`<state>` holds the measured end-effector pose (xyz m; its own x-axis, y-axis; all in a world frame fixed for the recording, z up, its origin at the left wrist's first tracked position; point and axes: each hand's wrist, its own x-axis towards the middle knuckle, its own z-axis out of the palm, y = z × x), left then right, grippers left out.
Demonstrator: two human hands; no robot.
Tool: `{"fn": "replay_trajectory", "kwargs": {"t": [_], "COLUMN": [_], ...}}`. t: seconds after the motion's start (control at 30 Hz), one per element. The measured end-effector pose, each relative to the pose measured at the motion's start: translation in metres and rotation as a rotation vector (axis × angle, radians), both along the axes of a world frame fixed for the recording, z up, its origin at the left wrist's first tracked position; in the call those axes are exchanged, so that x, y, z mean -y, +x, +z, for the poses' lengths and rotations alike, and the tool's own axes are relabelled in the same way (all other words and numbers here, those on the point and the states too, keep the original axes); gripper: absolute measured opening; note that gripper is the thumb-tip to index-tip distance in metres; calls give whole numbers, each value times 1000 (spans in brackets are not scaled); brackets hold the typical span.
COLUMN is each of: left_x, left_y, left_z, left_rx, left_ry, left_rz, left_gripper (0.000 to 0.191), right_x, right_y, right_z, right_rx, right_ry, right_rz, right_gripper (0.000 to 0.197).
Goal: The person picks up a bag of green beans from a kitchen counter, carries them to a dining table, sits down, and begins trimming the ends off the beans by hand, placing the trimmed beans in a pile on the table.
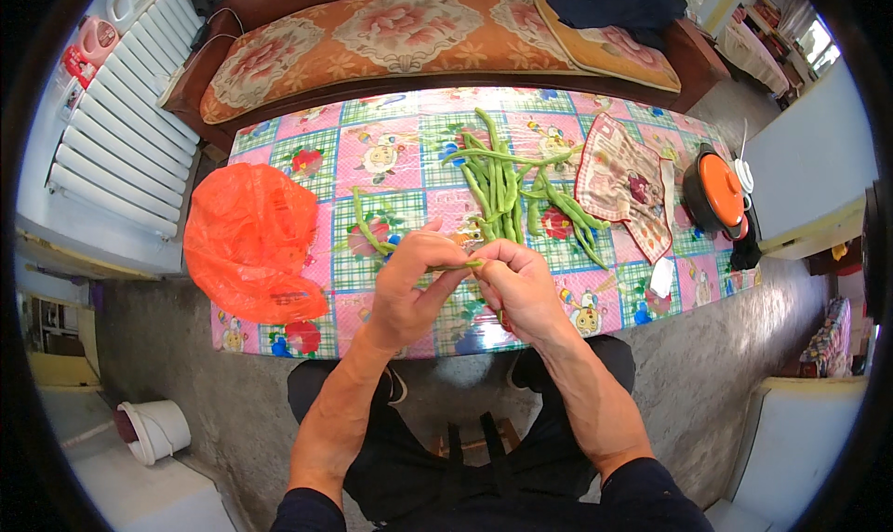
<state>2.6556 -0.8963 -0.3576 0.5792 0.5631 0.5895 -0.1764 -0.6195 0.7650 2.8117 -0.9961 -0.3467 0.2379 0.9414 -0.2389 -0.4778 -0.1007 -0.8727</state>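
Observation:
My left hand [417, 284] and my right hand [518, 286] meet above the near half of the table, their fingertips pinching the end of one green bean pod [474, 263] between them. Most of that pod is hidden behind the fingers. Just beyond my hands lies a pile of long green beans [497, 183], with a looser group of beans [575, 214] to its right. Left of the pile, another curved bean [363, 218] runs down towards my left hand. An orange-red plastic bag [251, 242] lies crumpled at the table's left side; whether it holds anything cannot be told.
A patterned cloth [628, 180], a small white object [661, 277] and a black pot with an orange lid [722, 189] lie to the right on the plastic-covered table [380, 148]. A sofa [404, 30] stands beyond. On the lower left is a white bucket [164, 429].

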Motion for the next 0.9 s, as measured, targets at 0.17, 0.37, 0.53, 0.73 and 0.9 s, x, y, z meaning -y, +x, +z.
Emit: {"fn": "replay_trajectory", "kwargs": {"t": [0.17, 0.37, 0.53, 0.73, 0.9], "left_x": [-12, -37, -72, -81, -84], "left_y": [-8, -30, -70, -88, -90], "left_z": [2, 19, 25, 24, 29], "left_rx": [174, 609, 843, 939, 899], "left_ry": [-220, -717, -717, -770, -657], "left_rz": [-29, -51, 20, -18, 81], "left_gripper": [21, 13, 16, 15, 14], "right_x": [-1, -1, -2, -3, 3], "right_y": [0, 8, 21, 40, 66], "right_z": [1, -4, -5, 5, 2], "right_rx": [47, 33, -22, -123, -167], "right_ry": [-59, -68, -21, 27, 86], "right_rz": [-30, -80, -195, -401, -436], "right_gripper": [8, 9, 9, 7, 9]}}
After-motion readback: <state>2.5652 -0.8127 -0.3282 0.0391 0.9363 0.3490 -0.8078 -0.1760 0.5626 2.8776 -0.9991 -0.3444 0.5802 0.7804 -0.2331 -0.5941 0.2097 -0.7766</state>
